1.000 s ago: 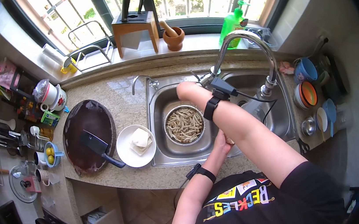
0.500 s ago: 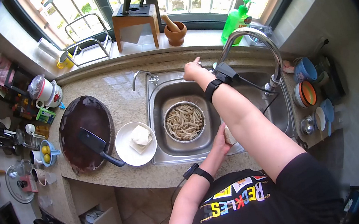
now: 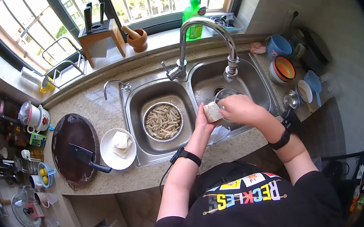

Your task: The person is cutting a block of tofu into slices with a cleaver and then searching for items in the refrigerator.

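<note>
My left hand [image 3: 202, 121] is closed around a white block of tofu [image 3: 212, 112], held over the front of the right sink basin [image 3: 250, 79]. My right hand [image 3: 239, 108] comes in from the other side, its fingers curled together and their tips at the block's right edge. Behind the hands, a clear round bowl [image 3: 226, 94] is partly hidden in that basin. The left basin has a metal bowl [image 3: 146, 131] full of pale, thin strips [image 3: 163, 121], perhaps mushrooms. On the counter, a white plate [image 3: 108, 155] bears more white tofu [image 3: 121, 141].
The tall curved faucet [image 3: 231, 47] arches over the right basin, its lever [image 3: 165, 66] behind the divider. A cleaver [image 3: 83, 155] lies across a dark round chopping board [image 3: 65, 131] at left. Bowls [image 3: 283, 70] stand at right. A green soap bottle [image 3: 193, 22] is on the sill.
My right hand has come back from beside the faucet's base to the tofu in my left hand. The block has been raised into plain sight, and the view has turned right.
</note>
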Available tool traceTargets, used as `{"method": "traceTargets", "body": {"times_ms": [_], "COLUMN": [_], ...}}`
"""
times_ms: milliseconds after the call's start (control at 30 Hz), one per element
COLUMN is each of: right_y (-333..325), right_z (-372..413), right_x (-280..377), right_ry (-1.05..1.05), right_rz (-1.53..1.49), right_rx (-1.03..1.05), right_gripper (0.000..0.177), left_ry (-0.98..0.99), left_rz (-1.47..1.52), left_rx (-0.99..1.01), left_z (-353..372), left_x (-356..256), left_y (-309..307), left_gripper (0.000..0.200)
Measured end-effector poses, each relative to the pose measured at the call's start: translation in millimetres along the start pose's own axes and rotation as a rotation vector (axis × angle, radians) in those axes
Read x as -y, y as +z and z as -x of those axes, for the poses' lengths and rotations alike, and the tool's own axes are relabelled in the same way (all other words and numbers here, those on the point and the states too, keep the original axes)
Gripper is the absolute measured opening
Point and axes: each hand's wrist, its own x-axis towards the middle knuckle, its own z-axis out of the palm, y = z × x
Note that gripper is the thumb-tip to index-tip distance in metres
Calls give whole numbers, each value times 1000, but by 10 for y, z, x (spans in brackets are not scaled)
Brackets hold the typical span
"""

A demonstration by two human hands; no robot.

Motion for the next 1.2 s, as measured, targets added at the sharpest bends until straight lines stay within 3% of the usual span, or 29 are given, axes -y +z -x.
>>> {"method": "traceTargets", "body": {"times_ms": [33, 100, 233, 300, 333, 400, 433, 533, 567, 700, 767, 833, 867, 933, 967, 1000, 1067, 1100, 1133, 1200], "right_y": [77, 281, 535, 741, 920, 1222, 1373, 1464, 1490, 1363, 1366, 1446, 1487, 1531, 1532, 1519, 1519, 1509, 1468, 1420], "right_z": [36, 158, 202, 186, 152, -13, -124, -138, -136, -24, -11, -41, -64, -97, -108, -130, -119, -109, -127, -111], "right_x": [-95, -375, -631, -763, -811, -924, -1007, -951, -906, -816, -848, -914, -966, -1044, -1083, -1121, -1156, -1196, -1173, -1130], "right_ry": [-1, 87, 56, 168, 136, 157, 157, 175, 159, 183, 146, 155, 180, 231, 374, 518, 506, 451, 394, 407], "right_rz": [-3, -68, -416, -559, -581, -1017, -1161, -1229, -1380, -1406, -1718, -1861, -2005, -2130, -2207, -2276, -2253, -2134, -2013, -2003], "right_rx": [0, -241, -278, -304, -285, -312, -226, -201, -196, -101, 42, 63, 62, 113, 163, 213, 215, 167, 118, 106], "right_gripper": [27, 30, 42, 61, 61, 81, 91, 85, 75, 60, 48, 47, 45, 42, 42, 42, 42, 42, 43, 43], "left_ry": [-4, 18, 79, 140, 188, 257, 302, 403, 433, 435, 412, 357, 372, 661, 742, 752, 499, 563, 574, 546], "left_rz": [-20, -102, -188, -196, -185, -224, -218, -328, -340, -290, -294, -408, -401, -885, -1234, -1227, -1196, -1007, -1000, -757], "left_rx": [-4, -36, -57, -91, -90, -84, -71, -178, -106, -107, -125, -98, -102, -267, -475, -476, -254, -211, -208, -191], "left_z": [-68, -129, -219, -224, -194, -268, -302, 56, 41, -34, 195, 655, 508, 233, 216, 184, 175, 108, -10, -176], "left_x": [-9, 133, 256, 403, 519, 594, 665, 840, 862, 858, 866, 901, 841, 707, 736, 723, 667, 684, 639, 619], "left_y": [-23, 50, 200, 200, 215, 184, 159, 352, 302, 196, 331, 612, 449, 144, 70, 26, -60, -110, -181, -271], "left_gripper": [42, 42, 40, 38, 37, 39, 39, 41, 45, 53, 56, 65, 65, 67, 58, 58, 40, 33, 33, 33]}}
